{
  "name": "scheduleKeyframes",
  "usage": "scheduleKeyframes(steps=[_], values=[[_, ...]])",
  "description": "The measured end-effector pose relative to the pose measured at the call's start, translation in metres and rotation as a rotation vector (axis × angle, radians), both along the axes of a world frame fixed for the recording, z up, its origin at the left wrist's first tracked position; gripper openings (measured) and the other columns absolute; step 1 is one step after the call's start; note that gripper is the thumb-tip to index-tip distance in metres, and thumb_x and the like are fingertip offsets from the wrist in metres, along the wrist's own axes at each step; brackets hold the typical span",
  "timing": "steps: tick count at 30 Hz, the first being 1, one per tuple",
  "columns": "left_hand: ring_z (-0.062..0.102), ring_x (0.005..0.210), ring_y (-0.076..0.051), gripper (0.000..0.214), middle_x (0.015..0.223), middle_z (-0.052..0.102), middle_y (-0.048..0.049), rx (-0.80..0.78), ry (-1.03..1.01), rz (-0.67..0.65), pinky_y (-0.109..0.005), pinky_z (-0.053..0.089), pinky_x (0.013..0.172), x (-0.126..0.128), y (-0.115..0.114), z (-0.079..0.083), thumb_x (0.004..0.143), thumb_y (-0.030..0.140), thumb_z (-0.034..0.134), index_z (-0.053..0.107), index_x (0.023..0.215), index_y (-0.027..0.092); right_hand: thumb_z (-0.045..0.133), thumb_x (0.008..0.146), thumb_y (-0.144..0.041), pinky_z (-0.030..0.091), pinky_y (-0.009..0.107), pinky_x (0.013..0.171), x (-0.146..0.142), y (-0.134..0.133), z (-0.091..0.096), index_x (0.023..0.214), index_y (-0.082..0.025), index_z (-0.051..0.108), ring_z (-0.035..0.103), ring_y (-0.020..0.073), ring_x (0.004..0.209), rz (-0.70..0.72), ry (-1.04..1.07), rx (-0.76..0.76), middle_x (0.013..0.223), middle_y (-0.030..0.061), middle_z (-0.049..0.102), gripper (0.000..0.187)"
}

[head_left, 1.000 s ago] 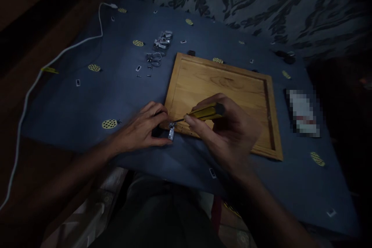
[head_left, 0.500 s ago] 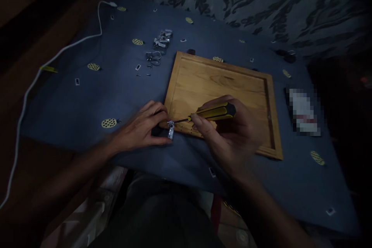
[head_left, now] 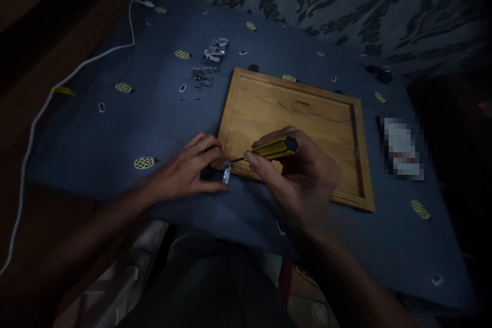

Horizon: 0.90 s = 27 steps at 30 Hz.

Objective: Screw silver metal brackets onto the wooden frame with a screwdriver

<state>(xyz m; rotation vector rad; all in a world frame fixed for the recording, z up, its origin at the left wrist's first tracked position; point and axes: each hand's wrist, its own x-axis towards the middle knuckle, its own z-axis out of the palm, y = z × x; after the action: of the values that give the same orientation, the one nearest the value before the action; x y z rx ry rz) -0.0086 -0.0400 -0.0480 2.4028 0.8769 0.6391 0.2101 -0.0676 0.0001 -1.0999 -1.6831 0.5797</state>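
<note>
A framed wooden panel [head_left: 292, 113] lies on the cloth, its recessed side up. At its near left corner sits a small shiny metal fitting [head_left: 226, 174], which looks like a latch. My left hand [head_left: 196, 164] steadies this fitting, thumb against its lower end and fingers curled at the panel's corner. Gripped in my right hand [head_left: 303, 174] is a yellow and black screwdriver [head_left: 272, 148], slanting down to the left. Its tip meets the top of the fitting; whether a screw is under it I cannot make out. Small dark holes run along the panel's near edge.
Several similar metal fittings [head_left: 215, 52] and a few small screws [head_left: 196, 98] lie beyond my left hand. A white cable [head_left: 80, 67] runs down the left side. To the right are a blurred-out packet [head_left: 402, 147] and a dark object [head_left: 380, 73] near the patterned wall.
My right hand and the screwdriver have shifted slightly left, toward the metal fitting, and the handle has turned a little. My left hand and the panel stay almost where they were.
</note>
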Motion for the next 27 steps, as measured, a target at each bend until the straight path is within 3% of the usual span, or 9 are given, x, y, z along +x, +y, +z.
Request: scheduleKeyframes(steps=[4,10,18,21,24,27], values=[[0.054,0.108,-0.027,0.042,0.115,0.062,-0.0091,-0.006,-0.014,-0.004,-0.041,0.051,0.096,0.000,0.000,0.000,0.092,0.050,0.077,0.067,0.116,0.018,0.080,0.090,-0.025,0.054,0.033,0.069,0.002,-0.002,0.007,0.087,-0.025,0.065,0.069,0.0191,0.080,0.034,-0.068,-0.058,0.082,0.0005,0.068,0.015],[0.054,0.106,-0.026,0.043,0.114,0.063,-0.0085,-0.011,0.002,0.007,-0.041,0.050,0.095,0.000,0.000,-0.001,0.093,0.053,0.076,0.066,0.116,0.018,0.077,0.092,-0.024,0.058,0.029,0.069,0.004,0.000,0.017,0.104,-0.026,0.073,0.072,0.0161,0.078,0.081,-0.128,-0.089,0.104,0.0023,0.078,0.013],[0.055,0.108,-0.026,0.043,0.116,0.063,-0.0091,0.020,-0.018,-0.011,-0.040,0.050,0.095,0.000,0.000,-0.002,0.094,0.051,0.076,0.065,0.118,0.017,0.073,0.096,-0.026,0.055,0.031,0.066,0.014,0.007,0.022,0.103,-0.023,0.075,0.071,0.0185,0.082,0.240,-0.151,-0.103,0.092,0.0037,0.074,0.008],[0.055,0.107,-0.026,0.043,0.114,0.063,-0.0095,0.024,-0.029,-0.010,-0.040,0.051,0.093,0.000,0.000,-0.002,0.093,0.049,0.077,0.066,0.118,0.016,0.075,0.095,-0.027,0.054,0.032,0.065,0.014,0.008,0.018,0.092,-0.022,0.072,0.070,0.0189,0.078,0.198,-0.146,-0.091,0.085,0.0028,0.072,0.006],[0.056,0.107,-0.027,0.043,0.114,0.062,-0.0095,0.028,-0.028,-0.007,-0.039,0.051,0.093,0.000,0.000,-0.003,0.092,0.049,0.078,0.067,0.118,0.016,0.081,0.090,-0.029,0.053,0.033,0.063,0.011,0.007,0.013,0.080,-0.022,0.066,0.069,0.0194,0.073,0.108,-0.135,-0.076,0.078,0.0013,0.068,0.019],[0.055,0.107,-0.026,0.044,0.115,0.062,-0.0096,0.035,-0.018,-0.005,-0.039,0.050,0.095,0.000,0.000,-0.003,0.092,0.051,0.077,0.066,0.117,0.016,0.082,0.089,-0.028,0.051,0.032,0.061,0.009,0.005,0.010,0.080,-0.023,0.063,0.068,0.0184,0.070,0.061,-0.142,-0.051,0.076,0.0000,0.066,0.022]])
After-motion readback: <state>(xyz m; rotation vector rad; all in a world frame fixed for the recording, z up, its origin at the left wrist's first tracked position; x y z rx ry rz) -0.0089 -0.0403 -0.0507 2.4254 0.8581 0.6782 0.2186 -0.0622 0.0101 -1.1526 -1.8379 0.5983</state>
